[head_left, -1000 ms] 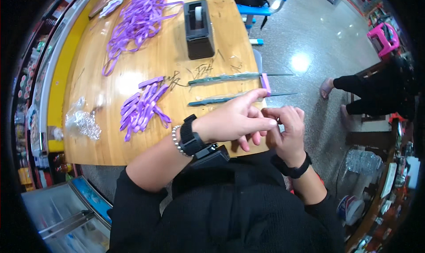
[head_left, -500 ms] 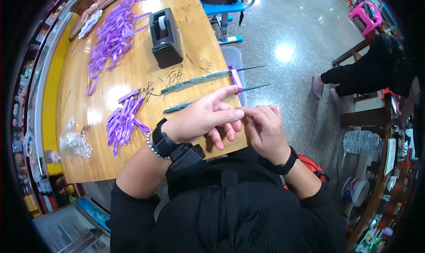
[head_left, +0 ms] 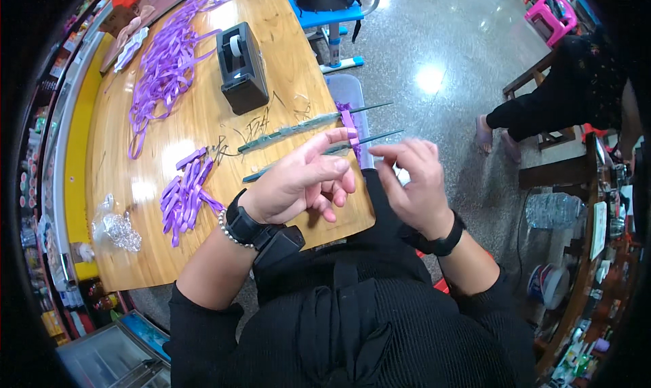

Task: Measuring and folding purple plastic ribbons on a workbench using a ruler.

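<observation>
My left hand (head_left: 302,178) hovers over the table's right end, open, index finger and thumb stretched out and the other fingers loosely bent. Its index fingertip is close to a purple ribbon piece (head_left: 348,125) beside two dark green rods (head_left: 291,134) that jut past the table edge, partly covered in clear film. Off to the right, my right hand (head_left: 417,184) is closed, thumb and index finger curled toward each other; blur hides what they may hold. Folded purple ribbon strips (head_left: 188,195) lie left of my left hand. Behind stands a black tape dispenser (head_left: 242,69).
A long tangle of purple ribbon (head_left: 163,69) covers the table's far left. Crumpled clear and silvery wrap (head_left: 116,226) lies near its left edge. Beyond the right edge are a translucent bin (head_left: 347,89) and a blue stool (head_left: 329,11). Another person's legs (head_left: 522,113) show at right.
My right hand has drawn away from my left thumb, up and to the right, and the two are now apart. The left hand keeps nearly the same pose. The view has shifted slightly.
</observation>
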`<control>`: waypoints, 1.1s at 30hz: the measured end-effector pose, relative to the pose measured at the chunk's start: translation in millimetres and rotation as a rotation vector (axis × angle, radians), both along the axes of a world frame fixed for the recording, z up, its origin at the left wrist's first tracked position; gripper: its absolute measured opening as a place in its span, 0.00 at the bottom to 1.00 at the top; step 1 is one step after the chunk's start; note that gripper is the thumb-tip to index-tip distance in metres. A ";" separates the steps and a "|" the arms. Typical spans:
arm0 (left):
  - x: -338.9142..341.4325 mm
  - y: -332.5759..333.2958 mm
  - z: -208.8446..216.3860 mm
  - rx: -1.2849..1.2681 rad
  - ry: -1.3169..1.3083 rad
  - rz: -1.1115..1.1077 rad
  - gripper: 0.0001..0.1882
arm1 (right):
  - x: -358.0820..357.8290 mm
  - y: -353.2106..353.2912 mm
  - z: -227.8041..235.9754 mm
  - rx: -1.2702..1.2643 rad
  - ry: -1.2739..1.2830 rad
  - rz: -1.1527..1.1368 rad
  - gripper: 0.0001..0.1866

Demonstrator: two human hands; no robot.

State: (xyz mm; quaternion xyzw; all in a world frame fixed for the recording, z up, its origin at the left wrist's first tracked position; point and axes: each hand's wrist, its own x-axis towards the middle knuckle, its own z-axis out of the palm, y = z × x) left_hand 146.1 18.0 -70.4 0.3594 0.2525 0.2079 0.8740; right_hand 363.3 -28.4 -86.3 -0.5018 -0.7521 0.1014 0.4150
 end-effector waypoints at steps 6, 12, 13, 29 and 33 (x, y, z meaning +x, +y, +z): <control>1.8 4.0 -2.3 -0.142 -0.261 0.047 0.34 | 10.2 28.2 9.2 0.029 -0.169 -0.073 0.10; 7.2 1.6 6.3 0.045 -0.038 -0.035 0.37 | 10.2 51.7 10.2 0.122 -0.331 -0.058 0.17; 5.1 0.5 4.5 0.037 -0.019 -0.027 0.37 | 7.7 54.7 3.6 0.105 -0.324 -0.049 0.17; -0.4 -0.9 -0.7 -0.027 -0.154 -0.025 0.37 | -3.1 47.9 12.0 0.119 -0.248 -0.063 0.13; 3.5 2.5 2.9 -0.003 -0.169 0.001 0.36 | -1.1 42.4 22.7 0.064 -0.073 0.028 0.09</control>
